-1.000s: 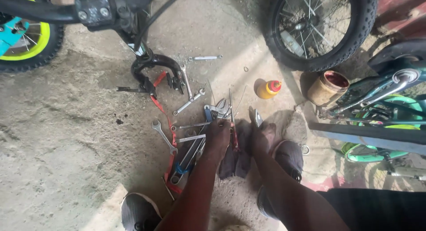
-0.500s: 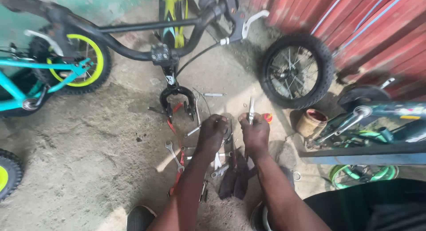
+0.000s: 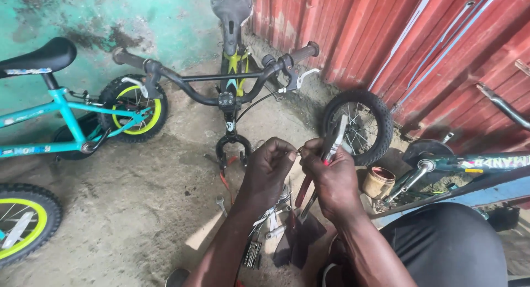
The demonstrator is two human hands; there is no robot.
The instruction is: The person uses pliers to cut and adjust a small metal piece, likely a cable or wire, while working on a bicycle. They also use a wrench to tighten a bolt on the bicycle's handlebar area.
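Rough stained concrete floor (image 3: 138,210) under us, red corrugated metal wall behind. We've got a tiny metal fitting (image 3: 301,151) pinched between both thumbs at chest height. Our left hand (image 3: 268,171) is closed round it; our right hand (image 3: 331,179) also grips red-handled steel pliers (image 3: 331,149). Looks like fiddly lining-up work needing steady fingers. Loose spanners (image 3: 265,226) lie below, black handlebar (image 3: 221,94) beyond.

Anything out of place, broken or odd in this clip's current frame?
Yes. The black bike's fork has no front wheel; its ends hang above the concrete. A loose wheel leans by the red wall. Tools lie scattered on the floor under the left hand and right hand, which holds pliers.
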